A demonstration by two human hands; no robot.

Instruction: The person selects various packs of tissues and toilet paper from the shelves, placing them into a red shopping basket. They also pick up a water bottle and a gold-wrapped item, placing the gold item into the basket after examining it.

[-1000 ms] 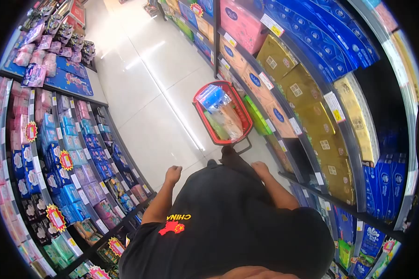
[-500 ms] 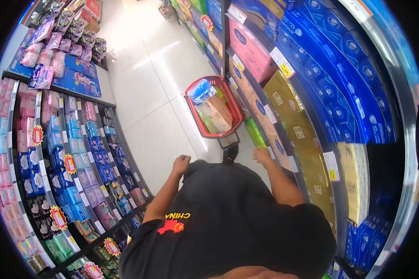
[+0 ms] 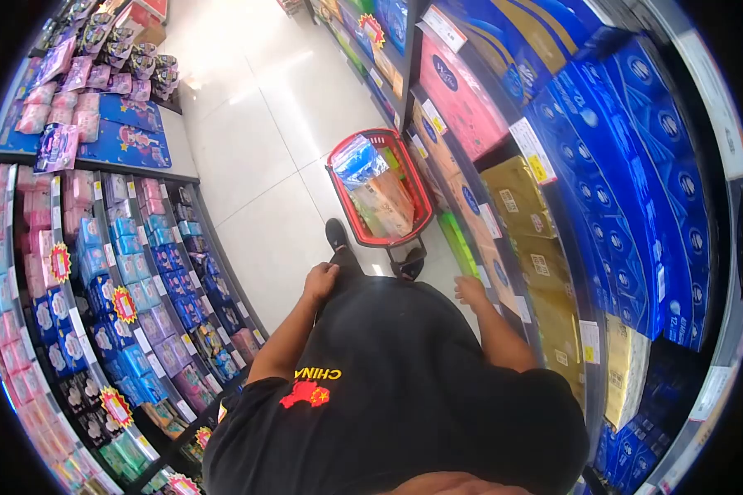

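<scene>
My left hand (image 3: 320, 281) hangs beside my thigh, its fingers curled in and holding nothing that I can see. My right hand (image 3: 470, 292) hangs by the lower right shelf, near a green pack (image 3: 457, 242), with loosely bent fingers partly apart and nothing in them. In front of my feet a red shopping basket (image 3: 428, 216) with a dark handle (image 3: 405, 241) stands on the floor. Inside lie a blue and clear plastic package (image 3: 360, 162), a beige tissue pack (image 3: 387, 205) and something green. Neither hand touches the basket.
Shelves on the right carry gold tissue packs (image 3: 540, 266), a pink pack (image 3: 462, 99) and blue packs (image 3: 607, 165). Rows of small pink, blue and purple packs (image 3: 144, 293) line the left shelves. Pale floor tiles (image 3: 260, 198) run between them.
My left shoe has come into view beside the basket. Both hands have swung slightly, and the right hand's fingers have loosened. The right shelves appear larger and shifted in view.
</scene>
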